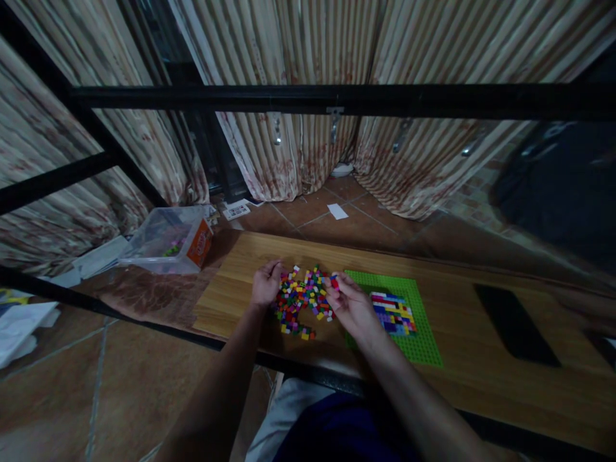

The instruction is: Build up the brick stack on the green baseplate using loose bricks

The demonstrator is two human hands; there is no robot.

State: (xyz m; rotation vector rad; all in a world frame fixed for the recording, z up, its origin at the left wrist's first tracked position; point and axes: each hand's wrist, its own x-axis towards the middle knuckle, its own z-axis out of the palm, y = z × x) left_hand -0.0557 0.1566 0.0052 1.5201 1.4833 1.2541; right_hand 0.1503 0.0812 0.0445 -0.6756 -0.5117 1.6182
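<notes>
A loose pile of small colourful building bricks (pixel 301 292) lies on the wooden board in front of me. At the pile's left edge rests my left hand (pixel 266 284), its fingers curled closed; whatever they may hold is hidden. My right hand (pixel 353 305) is above the pile's right side, pinching a red building brick (pixel 335 282) between thumb and fingers. Just right of that hand lies a green studded baseplate (pixel 423 327). A block of multicoloured bricks (pixel 394 313) in rows is set on it, partly covered by my right wrist.
A clear plastic box (pixel 158 247) with an orange label and a few bricks stands left of the wooden board (pixel 226 282). A flat black object (pixel 517 324) lies to the right. A black metal bar (pixel 308 99) crosses ahead, before striped curtains (pixel 298 154).
</notes>
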